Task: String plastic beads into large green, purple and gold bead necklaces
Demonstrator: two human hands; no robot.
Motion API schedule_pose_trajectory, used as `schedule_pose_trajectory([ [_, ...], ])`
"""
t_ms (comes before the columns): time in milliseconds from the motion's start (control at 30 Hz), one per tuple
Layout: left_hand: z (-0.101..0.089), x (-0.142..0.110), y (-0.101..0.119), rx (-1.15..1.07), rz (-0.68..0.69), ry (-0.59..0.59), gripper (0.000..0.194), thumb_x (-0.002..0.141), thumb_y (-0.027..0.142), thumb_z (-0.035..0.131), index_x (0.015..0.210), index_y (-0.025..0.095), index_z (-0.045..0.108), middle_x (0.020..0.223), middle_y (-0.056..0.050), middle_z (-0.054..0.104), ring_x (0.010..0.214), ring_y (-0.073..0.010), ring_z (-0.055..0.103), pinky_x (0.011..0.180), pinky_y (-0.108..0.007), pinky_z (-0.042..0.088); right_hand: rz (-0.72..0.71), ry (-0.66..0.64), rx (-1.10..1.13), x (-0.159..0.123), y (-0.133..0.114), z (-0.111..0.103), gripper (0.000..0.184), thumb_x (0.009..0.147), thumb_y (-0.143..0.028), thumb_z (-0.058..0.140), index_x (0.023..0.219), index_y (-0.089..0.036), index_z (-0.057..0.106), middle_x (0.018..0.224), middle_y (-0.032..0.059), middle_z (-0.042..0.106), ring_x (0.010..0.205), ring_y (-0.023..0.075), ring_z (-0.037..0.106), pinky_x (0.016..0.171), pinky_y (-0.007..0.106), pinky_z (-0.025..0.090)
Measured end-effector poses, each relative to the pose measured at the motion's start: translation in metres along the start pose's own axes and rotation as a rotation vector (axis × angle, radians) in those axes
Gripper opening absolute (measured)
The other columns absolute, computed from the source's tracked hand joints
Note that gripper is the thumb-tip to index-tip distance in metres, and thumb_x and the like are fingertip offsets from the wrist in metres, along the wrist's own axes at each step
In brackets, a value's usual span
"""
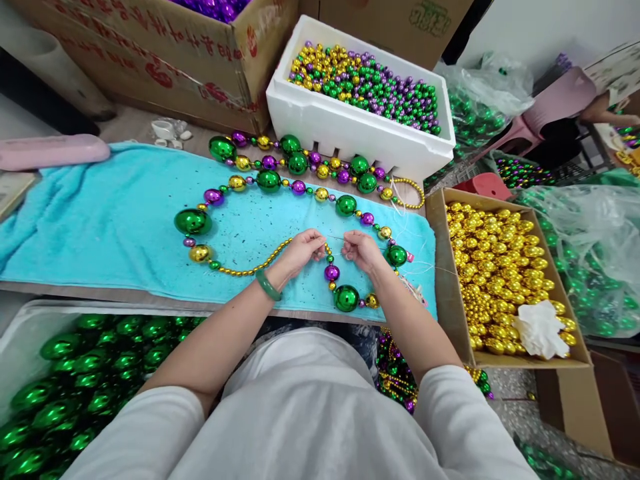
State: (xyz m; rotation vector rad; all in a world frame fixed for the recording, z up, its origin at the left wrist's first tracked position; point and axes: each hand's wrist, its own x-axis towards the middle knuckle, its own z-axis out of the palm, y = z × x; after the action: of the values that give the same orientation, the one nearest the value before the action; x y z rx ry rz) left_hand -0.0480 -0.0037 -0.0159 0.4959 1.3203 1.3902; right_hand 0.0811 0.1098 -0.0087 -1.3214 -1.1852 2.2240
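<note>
A long bead necklace (269,181) of green, purple and gold balls lies in a loop on the turquoise towel (135,220). My left hand (306,248), below which a green bangle sits on the wrist, is closed in a pinch at the necklace's small gold beads (260,270). A short strand with a purple ball (331,273) and a large green ball (346,298) hangs beside it. Just to the right, my right hand (361,249) is pinched shut. A thin dark line, like a thread (335,237), spans the gap between both hands; whether a needle is on it I cannot tell.
Behind the towel lies a second bead strand (297,163), beside a white foam box (360,133) of small beads. Gold beads fill a carton (457,373) at right; green balls (100,373) fill a bin at left. Another person's arm (600,110) shows at far right.
</note>
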Motion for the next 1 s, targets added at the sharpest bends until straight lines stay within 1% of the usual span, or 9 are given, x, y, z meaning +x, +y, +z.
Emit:
schedule_pose_trajectory([
  [100,0.003,0.001,0.003,0.029,-0.045,0.028,0.012,0.076,0.022,0.064,0.075,0.016,0.054,0.062,-0.001,0.062,0.057,-0.0103,0.059,0.052,-0.02,0.042,-0.002,0.004,-0.026,-0.003,-0.003,-0.005,0.018,0.077,-0.022,0.065,0.074,-0.018,0.048,0.068,0.0031,0.063,0.06,0.0133,0.062,0.04,0.017,0.035],
  [200,0.006,0.001,0.004,0.029,-0.044,0.043,0.017,0.072,0.018,0.066,0.085,0.016,0.056,0.067,0.0,0.065,0.056,-0.0108,0.06,0.05,-0.021,0.042,-0.106,0.044,-0.198,-0.007,-0.004,-0.007,0.015,0.077,-0.025,0.065,0.073,-0.017,0.053,0.081,0.0061,0.067,0.07,0.0155,0.064,0.044,0.02,0.039],
  [267,0.008,0.002,0.004,0.034,-0.024,0.052,0.027,0.07,0.017,0.066,0.096,0.016,0.056,0.067,0.001,0.065,0.054,-0.0111,0.06,0.048,-0.021,0.041,-0.277,0.096,-0.421,-0.011,-0.005,-0.009,0.014,0.075,-0.026,0.067,0.071,-0.017,0.057,0.09,0.0067,0.068,0.077,0.0173,0.063,0.053,0.024,0.046],
  [333,0.009,0.004,0.004,0.061,0.001,0.055,0.034,0.07,0.016,0.066,0.103,0.016,0.056,0.065,0.002,0.065,0.056,-0.0113,0.06,0.049,-0.021,0.042,-0.497,0.128,-0.665,-0.017,-0.009,-0.011,0.011,0.074,-0.026,0.068,0.07,-0.018,0.061,0.098,0.007,0.068,0.09,0.0202,0.063,0.072,0.032,0.052],
  [433,0.01,0.008,0.006,0.132,0.036,0.043,0.033,0.07,0.017,0.065,0.102,0.014,0.061,0.067,0.0,0.066,0.06,-0.0121,0.061,0.053,-0.022,0.044,-0.746,0.095,-0.957,-0.025,-0.019,-0.012,0.007,0.079,-0.023,0.065,0.073,-0.019,0.066,0.108,0.0085,0.067,0.108,0.0238,0.059,0.096,0.043,0.046],
  [533,0.011,0.009,0.009,0.208,0.056,0.015,0.026,0.07,0.018,0.064,0.095,0.014,0.066,0.069,-0.002,0.068,0.061,-0.013,0.061,0.055,-0.024,0.045,-0.853,0.047,-1.153,-0.03,-0.029,-0.007,0.008,0.083,-0.022,0.064,0.077,-0.02,0.069,0.116,0.0101,0.065,0.114,0.0259,0.056,0.101,0.047,0.041],
  [733,0.011,0.007,0.011,0.321,0.102,-0.03,0.015,0.07,0.024,0.063,0.08,0.016,0.071,0.072,-0.003,0.07,0.064,-0.0141,0.06,0.057,-0.025,0.045,-0.92,0.036,-1.372,-0.023,-0.04,0.009,0.01,0.084,-0.02,0.064,0.081,-0.02,0.073,0.119,0.0099,0.063,0.11,0.0274,0.054,0.1,0.048,0.04],
  [900,0.011,0.008,0.011,0.409,0.132,0.001,0.016,0.069,0.03,0.066,0.073,0.016,0.071,0.06,0.001,0.063,0.052,-0.0111,0.05,0.052,-0.024,0.041,-0.815,-0.05,-1.431,-0.02,-0.045,0.019,0.014,0.085,-0.017,0.059,0.084,-0.017,0.074,0.109,0.0098,0.065,0.101,0.0235,0.06,0.092,0.039,0.045],
  [1000,0.012,0.008,0.013,0.366,0.039,0.055,0.015,0.07,0.031,0.067,0.07,0.016,0.068,0.054,0.001,0.059,0.048,-0.011,0.05,0.05,-0.024,0.041,-0.767,0.061,-1.413,-0.024,-0.044,0.02,0.019,0.085,-0.016,0.06,0.1,-0.016,0.071,0.116,0.0107,0.063,0.096,0.0216,0.062,0.085,0.035,0.047],
])
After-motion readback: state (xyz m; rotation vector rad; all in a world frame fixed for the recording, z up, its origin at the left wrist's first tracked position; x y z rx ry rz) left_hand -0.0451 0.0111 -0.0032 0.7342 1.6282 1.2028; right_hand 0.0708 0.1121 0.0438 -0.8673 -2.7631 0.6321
